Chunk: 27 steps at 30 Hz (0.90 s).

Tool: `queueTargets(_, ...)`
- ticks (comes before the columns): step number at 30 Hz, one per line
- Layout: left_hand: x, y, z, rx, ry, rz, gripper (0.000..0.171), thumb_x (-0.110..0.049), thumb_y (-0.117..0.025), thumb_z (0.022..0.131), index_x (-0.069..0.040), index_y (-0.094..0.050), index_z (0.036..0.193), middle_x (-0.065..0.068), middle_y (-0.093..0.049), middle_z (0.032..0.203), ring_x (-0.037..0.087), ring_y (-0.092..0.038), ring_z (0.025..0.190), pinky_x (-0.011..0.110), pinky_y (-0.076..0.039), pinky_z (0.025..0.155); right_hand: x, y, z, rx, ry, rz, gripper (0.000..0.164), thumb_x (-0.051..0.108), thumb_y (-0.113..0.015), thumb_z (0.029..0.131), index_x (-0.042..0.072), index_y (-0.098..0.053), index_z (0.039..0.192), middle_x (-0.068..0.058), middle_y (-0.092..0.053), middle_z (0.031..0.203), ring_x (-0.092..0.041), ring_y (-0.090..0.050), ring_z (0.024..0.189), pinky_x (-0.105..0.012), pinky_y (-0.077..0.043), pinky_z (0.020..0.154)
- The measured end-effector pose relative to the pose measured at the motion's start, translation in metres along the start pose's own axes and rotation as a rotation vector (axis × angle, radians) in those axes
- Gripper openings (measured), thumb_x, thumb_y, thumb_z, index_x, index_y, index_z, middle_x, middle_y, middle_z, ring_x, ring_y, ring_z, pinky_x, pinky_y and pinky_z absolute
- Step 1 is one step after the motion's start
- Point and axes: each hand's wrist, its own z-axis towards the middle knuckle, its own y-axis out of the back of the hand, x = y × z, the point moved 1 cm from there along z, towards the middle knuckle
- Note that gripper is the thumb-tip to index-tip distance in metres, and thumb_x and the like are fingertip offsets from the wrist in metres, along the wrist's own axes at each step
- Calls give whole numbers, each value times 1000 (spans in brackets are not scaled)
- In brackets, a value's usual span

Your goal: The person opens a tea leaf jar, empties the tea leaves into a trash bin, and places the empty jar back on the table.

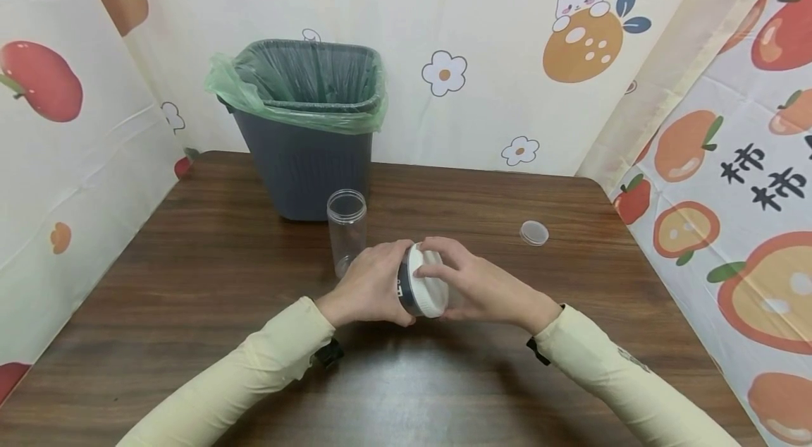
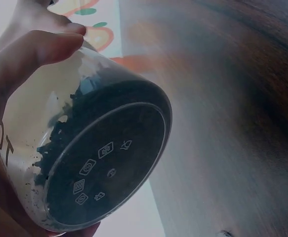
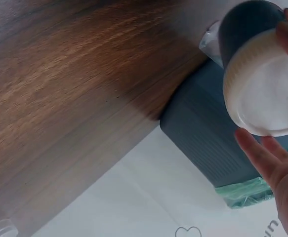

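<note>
Left hand (image 1: 376, 285) grips the tilted jar (image 1: 406, 289) above the table (image 1: 222, 278), clear container (image 1: 347, 239) at its ten o'clock; right hand (image 1: 485, 286) clasps the white lid (image 1: 433, 290) at three. Looks like lid-twisting; next calls for steadying the jar.

Over a table (image 1: 406, 390), a lidded jar (image 1: 423, 297) is between the left hand (image 1: 379, 285), at nine o'clock, and the right hand (image 1: 485, 286), at three. From it, a container (image 1: 348, 235) stands at ten, a bin (image 1: 311, 168) behind at eleven; a loose cap (image 1: 534, 233) lies at two.

Jar (image 2: 102, 148) in downward head and close wrist views.
</note>
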Motion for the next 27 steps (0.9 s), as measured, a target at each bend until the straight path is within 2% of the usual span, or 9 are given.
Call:
queueTargets(5, -1, 2, 0, 16, 4, -8, 102, -47, -84, 38, -9, -40, 122, -2, -54, 102, 14, -50, 92, 36, -44, 80, -1, -1, -3, -13, 88, -70, 74, 23, -80, 63, 21, -41, 125, -10, -30, 137, -34, -27, 127, -41, -36, 97)
queueTargets(7, -1, 1, 0, 17, 7, -7, 102, -47, -83, 38, -9, -40, 122, -2, -54, 101, 14, -50, 91, 36, -44, 79, 0, -1, -3, -24, 44, -14, 82, 29, -82, 62, 18, -36, 129, -10, -27, 139, -33, -27, 128, -43, -35, 98)
queueTargets(9, -1, 0, 0, 12, 1, 10, 102, -48, -83, 38, -9, -40, 122, -2, -54, 101, 15, -50, 92, 35, -44, 79, 1, -1, -3, -32, -90, 109, 94, 36, -81, 61, 17, -27, 135, -9, -22, 141, -30, -26, 128, -45, -33, 98)
queueTargets(11, -1, -1, 0, -3, -7, 23, 102, -48, -83, 37, -8, -40, 121, -1, -55, 101, 15, -51, 92, 35, -44, 80, 2, -1, -2, -47, -305, 252, 100, 45, -77, 65, 17, -16, 140, -8, -19, 142, -26, -27, 128, -47, -33, 98)
queueTargets(13, -1, -2, 1, -23, -22, 42, 102, -47, -83, 37, -6, -41, 121, 0, -55, 101, 17, -51, 93, 37, -44, 82, 3, 0, -1, -47, -551, 386, 95, 51, -68, 73, 19, -10, 141, -8, -21, 142, -24, -29, 126, -47, -33, 97)
queueTargets(15, -1, -3, 1, -36, -33, 57, 101, -46, -83, 37, -6, -41, 120, 0, -54, 101, 17, -50, 92, 37, -44, 82, 4, 0, -1, -13, -743, 473, 84, 54, -58, 81, 18, -11, 141, -10, -29, 137, -25, -35, 122, -48, -36, 95)
queueTargets(18, -1, -4, 1, -38, -43, 76, 101, -45, -83, 38, -6, -41, 120, 1, -54, 102, 17, -50, 92, 37, -44, 81, 4, -2, 1, 69, -894, 618, 74, 53, -52, 85, 13, -19, 138, -14, -42, 124, -26, -47, 109, -46, -44, 85)
queueTargets(23, -3, -6, 0, -38, -41, 93, 101, -45, -83, 39, -6, -40, 121, 0, -53, 104, 17, -49, 94, 38, -43, 82, 5, -4, 5, 110, -914, 732, 66, 46, -59, 83, 11, -30, 131, -12, -47, 113, -20, -56, 87, -43, -50, 67)
queueTargets(27, -3, -4, 1, -52, -43, 116, 101, -44, -84, 38, -7, -40, 121, 0, -53, 104, 17, -49, 93, 37, -43, 82, 4, -6, 6, 71, -832, 709, 69, 38, -65, 81, 9, -29, 131, -12, -44, 115, -20, -55, 90, -38, -50, 70)
